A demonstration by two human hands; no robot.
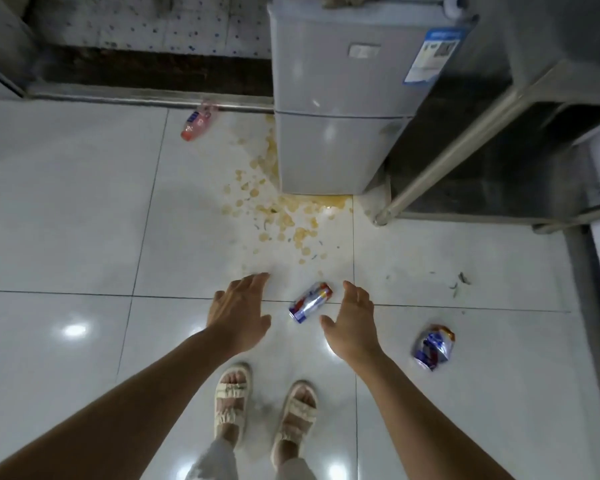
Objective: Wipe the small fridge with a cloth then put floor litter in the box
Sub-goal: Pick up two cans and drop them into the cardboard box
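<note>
Can point(310, 302) lying between two spread empty hands, bare tiles point(66, 220) leftward

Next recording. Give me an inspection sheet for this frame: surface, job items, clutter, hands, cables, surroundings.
Surface: glossy white tiled floor, yellowish spill with flaky bits at the fridge's foot.
Job's things: small grey fridge, door shut; cloth on its top; box not seen.
Clutter: can lying between the hands; crushed can further right; pink bottle by the wall; dark scraps.
Hands: left hand and right hand open, fingers spread, empty.
Cables: nothing seen.
Surroundings: metal rack right of fridge; sandalled feet.
</note>
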